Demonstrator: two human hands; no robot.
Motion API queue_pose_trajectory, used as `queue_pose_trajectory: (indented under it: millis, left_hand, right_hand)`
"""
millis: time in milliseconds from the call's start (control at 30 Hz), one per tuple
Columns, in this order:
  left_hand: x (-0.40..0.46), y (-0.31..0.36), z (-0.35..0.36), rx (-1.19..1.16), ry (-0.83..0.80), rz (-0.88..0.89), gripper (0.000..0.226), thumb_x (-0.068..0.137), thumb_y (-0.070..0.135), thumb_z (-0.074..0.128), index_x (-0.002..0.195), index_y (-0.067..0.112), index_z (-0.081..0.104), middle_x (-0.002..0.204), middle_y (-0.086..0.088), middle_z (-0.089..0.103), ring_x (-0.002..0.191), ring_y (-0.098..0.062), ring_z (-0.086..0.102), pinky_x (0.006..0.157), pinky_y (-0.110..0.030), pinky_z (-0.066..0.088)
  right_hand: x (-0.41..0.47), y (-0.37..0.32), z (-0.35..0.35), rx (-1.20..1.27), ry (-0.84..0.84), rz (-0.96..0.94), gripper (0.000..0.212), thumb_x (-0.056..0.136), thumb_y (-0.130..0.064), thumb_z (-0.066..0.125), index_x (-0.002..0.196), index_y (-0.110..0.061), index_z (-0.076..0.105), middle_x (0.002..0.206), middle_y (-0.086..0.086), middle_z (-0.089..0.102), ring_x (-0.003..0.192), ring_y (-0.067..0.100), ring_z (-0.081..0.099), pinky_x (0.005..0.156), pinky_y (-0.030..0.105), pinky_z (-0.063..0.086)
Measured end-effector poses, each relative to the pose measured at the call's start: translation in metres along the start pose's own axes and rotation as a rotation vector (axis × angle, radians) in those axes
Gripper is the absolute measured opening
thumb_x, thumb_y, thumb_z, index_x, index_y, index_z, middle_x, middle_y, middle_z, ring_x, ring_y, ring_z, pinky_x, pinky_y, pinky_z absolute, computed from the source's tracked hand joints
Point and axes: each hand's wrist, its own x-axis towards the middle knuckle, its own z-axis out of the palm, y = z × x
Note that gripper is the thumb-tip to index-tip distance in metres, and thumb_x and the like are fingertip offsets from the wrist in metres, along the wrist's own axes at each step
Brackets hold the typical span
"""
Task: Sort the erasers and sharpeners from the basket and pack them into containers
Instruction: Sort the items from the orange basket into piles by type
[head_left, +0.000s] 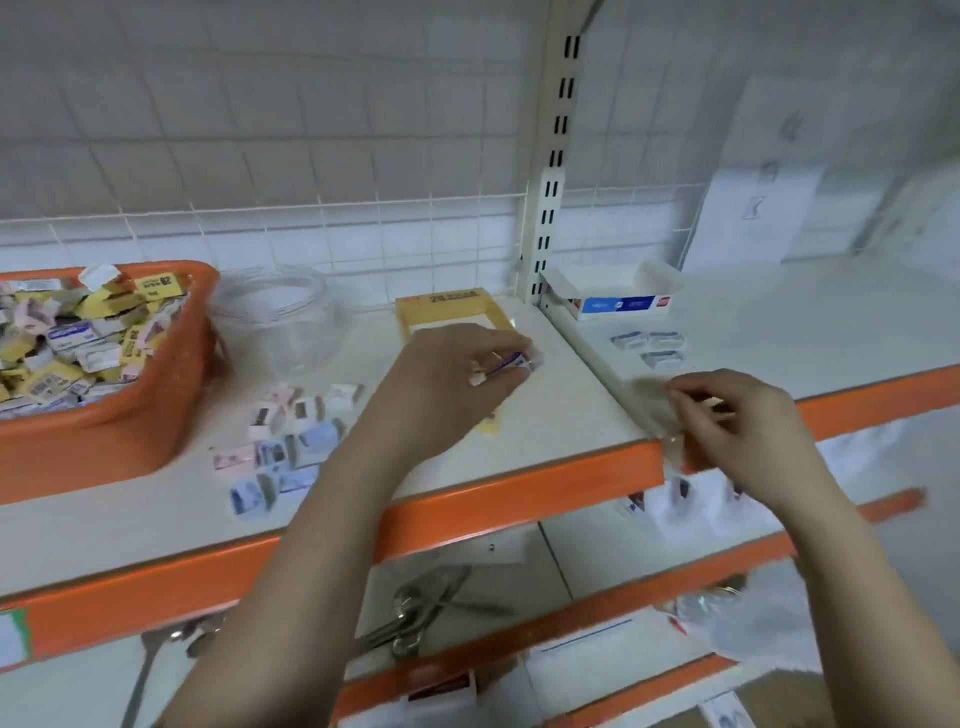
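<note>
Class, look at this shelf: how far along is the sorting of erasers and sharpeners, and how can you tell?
Early stage. Done: a small pile sorted out beside the orange basket, and three pieces near the white box. In hand: the left hand pinches one piece; the right hand fingers something blurred. Left: the basket is still heaped, and the clear jar looks empty.

The orange basket (156, 415) is cut off by the left edge, so its full load cannot be seen. The left hand (457, 379) pinches a small white piece (519, 361) too blurred to name as eraser or sharpener. The right hand (737, 415) is motion-blurred, and whatever it pinches cannot be made out. The print on the small packets (283, 447) on the shelf (545, 415) is unreadable.
</note>
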Motion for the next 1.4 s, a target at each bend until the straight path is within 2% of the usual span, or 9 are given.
queue_pose_trajectory:
  millis: [200, 400, 567, 867, 1000, 1067, 1133, 1233, 1400]
  left_hand:
    - [0.063, 0.034, 0.086, 0.041, -0.049, 0.061, 0.020, 0.086, 0.019, 0.065, 0.103, 0.027, 0.071, 0.093, 0.016, 0.065, 0.083, 0.004, 0.057, 0.070, -0.002, 0.037]
    - [0.107, 0.036, 0.133, 0.198, -0.114, 0.012, 0.028, 0.087, 0.020, 0.064, 0.114, 0.018, 0.067, 0.103, 0.007, 0.064, 0.077, 0.002, 0.049, 0.067, 0.003, 0.032]
    - [0.127, 0.023, 0.158, 0.308, -0.200, -0.103, 0.030, 0.086, 0.017, 0.064, 0.116, 0.020, 0.065, 0.116, 0.002, 0.064, 0.099, -0.007, 0.056, 0.088, -0.019, 0.041]
    - [0.133, 0.020, 0.173, 0.315, -0.101, -0.159, 0.025, 0.089, 0.025, 0.060, 0.113, 0.021, 0.066, 0.108, 0.005, 0.064, 0.086, -0.006, 0.052, 0.084, -0.023, 0.044]
    - [0.131, 0.018, 0.170, 0.328, -0.059, -0.181, 0.024, 0.089, 0.030, 0.059, 0.110, 0.021, 0.067, 0.102, 0.008, 0.063, 0.085, -0.007, 0.053, 0.080, -0.024, 0.045]
    - [0.128, 0.018, 0.163, 0.308, -0.052, -0.163, 0.021, 0.090, 0.028, 0.057, 0.105, 0.020, 0.069, 0.101, 0.006, 0.065, 0.086, -0.008, 0.054, 0.081, -0.027, 0.047]
    - [0.125, 0.018, 0.150, 0.285, -0.034, -0.142, 0.020, 0.091, 0.024, 0.055, 0.102, 0.018, 0.070, 0.101, 0.003, 0.067, 0.085, -0.008, 0.054, 0.082, -0.027, 0.047]
    - [0.117, 0.020, 0.119, 0.266, 0.012, -0.123, 0.021, 0.091, 0.022, 0.054, 0.104, 0.019, 0.071, 0.102, 0.004, 0.068, 0.081, -0.006, 0.055, 0.076, -0.020, 0.042]
    - [0.086, 0.024, 0.031, 0.251, 0.115, -0.064, 0.019, 0.090, 0.023, 0.056, 0.101, 0.025, 0.071, 0.094, 0.009, 0.068, 0.082, -0.006, 0.059, 0.080, -0.022, 0.046]
  right_hand:
    - [0.009, 0.085, -0.028, -0.029, 0.006, -0.188, 0.026, 0.088, -0.035, 0.056, 0.092, -0.015, 0.073, 0.090, -0.020, 0.063, 0.089, 0.001, 0.058, 0.085, 0.010, 0.040]
    - [0.013, 0.120, -0.014, -0.069, 0.109, -0.301, 0.032, 0.095, -0.031, 0.049, 0.086, -0.013, 0.073, 0.091, -0.004, 0.072, 0.089, 0.016, 0.066, 0.079, 0.040, 0.049]
    - [0.013, 0.121, -0.006, -0.046, 0.201, -0.274, 0.033, 0.093, -0.033, 0.048, 0.081, -0.016, 0.073, 0.088, -0.005, 0.070, 0.082, 0.016, 0.064, 0.077, 0.038, 0.046]
    - [0.013, 0.122, -0.002, -0.032, 0.227, -0.275, 0.032, 0.091, -0.032, 0.047, 0.079, -0.016, 0.072, 0.085, -0.005, 0.069, 0.078, 0.012, 0.060, 0.076, 0.027, 0.037]
    - [0.015, 0.115, -0.002, 0.017, 0.242, -0.215, 0.030, 0.089, -0.029, 0.047, 0.066, -0.024, 0.067, 0.074, -0.013, 0.065, 0.069, 0.007, 0.057, 0.072, 0.033, 0.041]
    - [0.018, 0.105, 0.000, 0.033, 0.250, -0.179, 0.034, 0.088, -0.028, 0.046, 0.056, -0.038, 0.045, 0.054, -0.020, 0.047, 0.056, -0.001, 0.045, 0.064, 0.031, 0.036]
    - [0.019, 0.096, 0.002, 0.050, 0.269, -0.152, 0.033, 0.088, -0.031, 0.044, 0.055, -0.032, 0.042, 0.048, -0.018, 0.038, 0.050, 0.000, 0.040, 0.061, 0.030, 0.035]
    - [0.025, 0.080, 0.006, 0.083, 0.246, -0.139, 0.045, 0.090, -0.035, 0.042, 0.061, -0.006, 0.060, 0.053, 0.000, 0.055, 0.052, 0.019, 0.051, 0.054, 0.037, 0.042]
    - [0.037, 0.012, 0.020, 0.122, 0.216, -0.147, 0.048, 0.090, -0.039, 0.043, 0.065, -0.002, 0.062, 0.061, 0.009, 0.062, 0.060, 0.024, 0.057, 0.061, 0.039, 0.043]
